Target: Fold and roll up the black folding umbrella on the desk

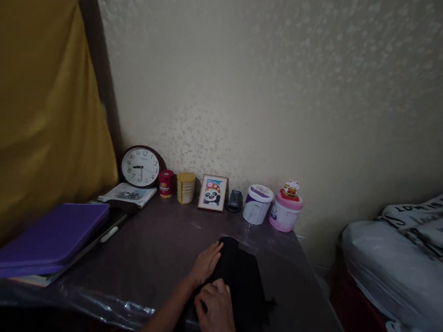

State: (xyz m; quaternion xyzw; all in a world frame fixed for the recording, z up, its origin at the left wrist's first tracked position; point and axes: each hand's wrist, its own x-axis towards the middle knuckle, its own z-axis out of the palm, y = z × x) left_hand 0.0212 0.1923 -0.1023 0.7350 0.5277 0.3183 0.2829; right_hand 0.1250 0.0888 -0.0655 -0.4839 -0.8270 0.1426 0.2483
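Note:
A black cloth (247,283) lies on the plastic-covered dark table (150,253), near its front edge. My left hand (206,263) rests flat on the cloth's left edge, fingers stretched forward and together. My right hand (217,312) sits just behind it on the cloth, fingers curled down and pinching the fabric.
Along the wall stand a round clock (140,166), a red tin (165,183), a gold tin (185,187), a framed panda picture (213,192), a small dark device (235,200), a white tub (257,204) and a pink tub (285,210). A purple folder (48,238) lies left; bagged bedding (399,272) right.

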